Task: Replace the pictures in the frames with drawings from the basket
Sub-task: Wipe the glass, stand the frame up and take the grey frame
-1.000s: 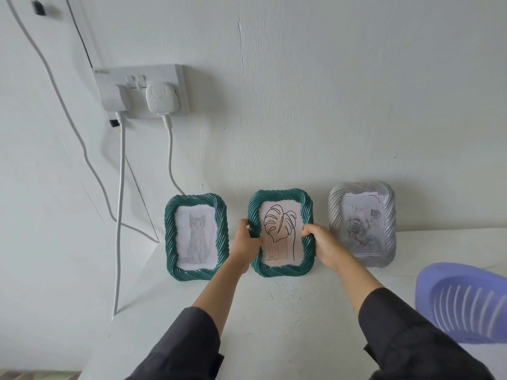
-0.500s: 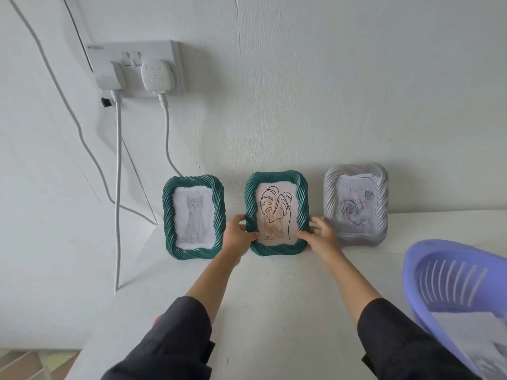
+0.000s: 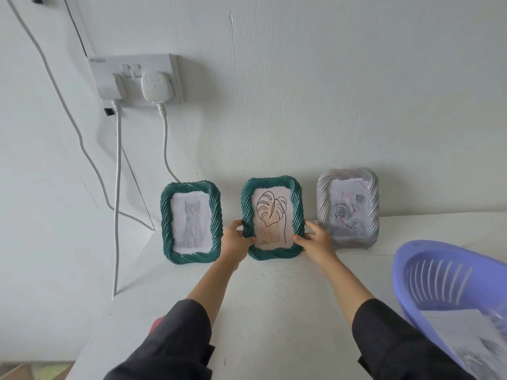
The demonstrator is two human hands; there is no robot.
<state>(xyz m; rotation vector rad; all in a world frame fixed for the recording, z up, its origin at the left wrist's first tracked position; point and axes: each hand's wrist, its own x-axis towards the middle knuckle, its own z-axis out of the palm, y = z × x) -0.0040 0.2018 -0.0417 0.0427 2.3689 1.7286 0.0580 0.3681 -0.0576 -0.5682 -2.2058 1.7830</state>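
Three picture frames stand against the wall on a white table (image 3: 274,297). The middle one, a green frame (image 3: 297,207) with a leaf line drawing, is held on both sides: my left hand (image 3: 236,239) grips its lower left edge and my right hand (image 3: 315,239) its lower right edge. Left of it stands a second green frame (image 3: 192,256) with a cat drawing. To the right a silver frame (image 3: 373,204) shows a rose picture. A lilac basket (image 3: 406,272) at the right edge holds papers (image 3: 463,335).
A double wall socket (image 3: 134,78) with two white plugs hangs above the frames; their cables (image 3: 118,201) drop down past the table's left edge. The wall rises right behind the frames. The table's left edge falls off near the cat frame.
The view has shifted and the basket has come further into sight. Both hands slid down to the lower edges of the leaf frame, which still stands at the wall.
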